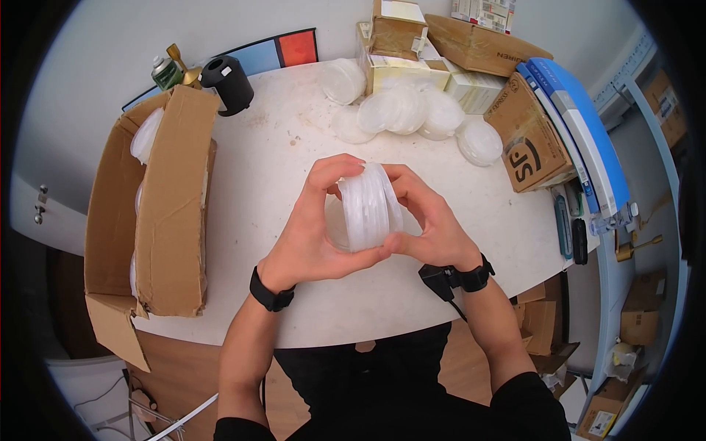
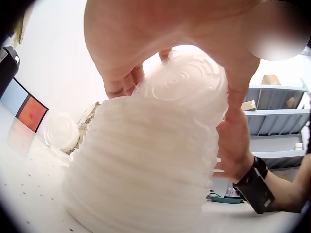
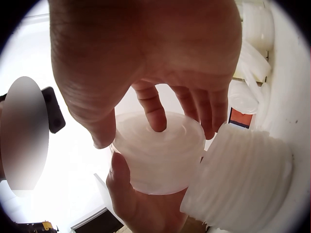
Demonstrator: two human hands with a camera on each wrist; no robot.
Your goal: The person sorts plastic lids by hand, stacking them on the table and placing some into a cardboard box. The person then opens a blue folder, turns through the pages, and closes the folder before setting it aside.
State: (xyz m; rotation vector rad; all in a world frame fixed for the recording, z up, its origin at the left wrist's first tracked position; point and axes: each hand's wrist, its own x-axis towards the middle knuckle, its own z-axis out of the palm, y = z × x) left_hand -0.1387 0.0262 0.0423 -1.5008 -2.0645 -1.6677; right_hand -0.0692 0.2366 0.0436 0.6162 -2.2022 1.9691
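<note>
Between both hands, over the middle of the table, is a short stack of round translucent plastic lids (image 1: pixel 365 209) turned on its side. My left hand (image 1: pixel 305 239) grips it from the left, thumb along the lower edge and fingers over the top. From the right, my right hand (image 1: pixel 437 220) holds it between thumb and fingers; in the right wrist view one fingertip (image 3: pixel 156 121) rests on the ringed face of the end lid. A taller stack of similar lids (image 2: pixel 141 165) stands on the table close beneath the hands, mostly hidden behind them in the head view.
An open cardboard box (image 1: pixel 173 213) with round lids inside stands at the left. Several loose lids (image 1: pixel 393 110) lie at the back before piled cartons (image 1: pixel 404 73). A brown carton (image 1: pixel 529 140) and blue binders (image 1: pixel 581 110) line the right; a black canister (image 1: pixel 226 84) stands back left.
</note>
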